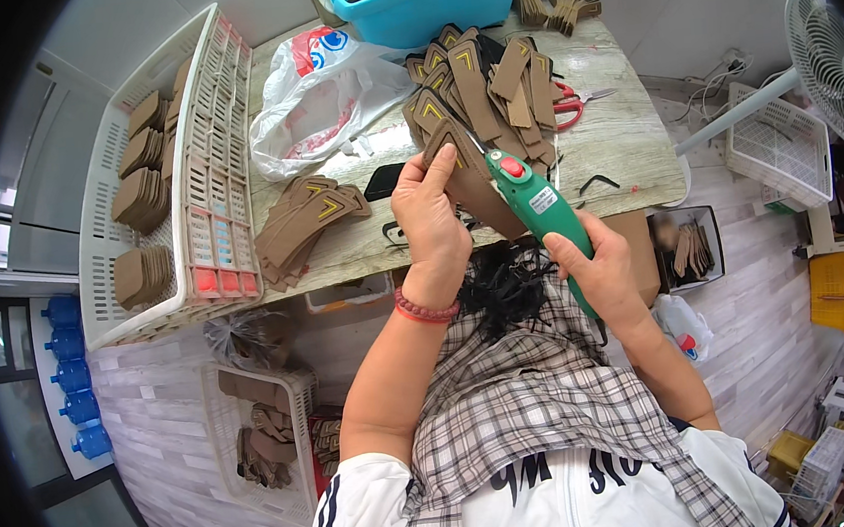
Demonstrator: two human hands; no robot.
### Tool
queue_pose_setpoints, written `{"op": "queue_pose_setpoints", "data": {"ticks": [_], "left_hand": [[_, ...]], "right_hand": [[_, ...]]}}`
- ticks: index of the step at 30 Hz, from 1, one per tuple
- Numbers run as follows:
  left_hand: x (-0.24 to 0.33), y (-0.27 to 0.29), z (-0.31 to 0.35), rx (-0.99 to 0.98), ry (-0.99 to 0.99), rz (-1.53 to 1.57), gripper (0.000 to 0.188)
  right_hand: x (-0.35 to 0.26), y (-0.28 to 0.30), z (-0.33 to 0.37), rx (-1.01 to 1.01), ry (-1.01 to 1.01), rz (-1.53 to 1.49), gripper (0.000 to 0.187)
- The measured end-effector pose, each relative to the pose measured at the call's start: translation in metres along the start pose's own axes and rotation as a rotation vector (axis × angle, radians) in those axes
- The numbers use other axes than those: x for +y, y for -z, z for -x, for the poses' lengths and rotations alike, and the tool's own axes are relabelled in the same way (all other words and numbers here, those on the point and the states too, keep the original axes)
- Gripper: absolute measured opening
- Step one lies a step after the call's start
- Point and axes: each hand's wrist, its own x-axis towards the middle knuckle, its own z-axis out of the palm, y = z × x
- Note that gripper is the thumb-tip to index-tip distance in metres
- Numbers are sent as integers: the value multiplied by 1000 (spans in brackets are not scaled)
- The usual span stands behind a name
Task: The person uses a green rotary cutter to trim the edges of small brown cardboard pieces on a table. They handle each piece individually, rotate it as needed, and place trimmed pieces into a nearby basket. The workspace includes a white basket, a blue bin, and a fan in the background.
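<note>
Pinched in my left hand [429, 208] is a brown strap-shaped piece [482, 198] with a yellow chevron mark, held over the table's near edge. My right hand [593, 264] is wrapped around a green handheld electric tool [543, 208] with a red button. The tool's tip meets or lies close to the upper edge of the brown piece; the exact contact is hidden. A heap of similar brown pieces [471, 73] lies just beyond my hands. A smaller pile [313, 218] rests to the left. Black scraps [504, 286] gather on my lap.
Red-handled scissors [571, 105] lie right of the heap. A blue bin [430, 7] and a white plastic bag [323, 102] stand at the back. At left is a white crate [209, 182] with stacked pieces; a fan [831, 67] stands at right.
</note>
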Motion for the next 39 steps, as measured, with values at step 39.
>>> {"op": "queue_pose_setpoints", "data": {"ticks": [39], "left_hand": [[-19, -2, 9, -29, 82, -72, 8]], "right_hand": [[0, 1, 0, -2, -10, -29, 37]]}}
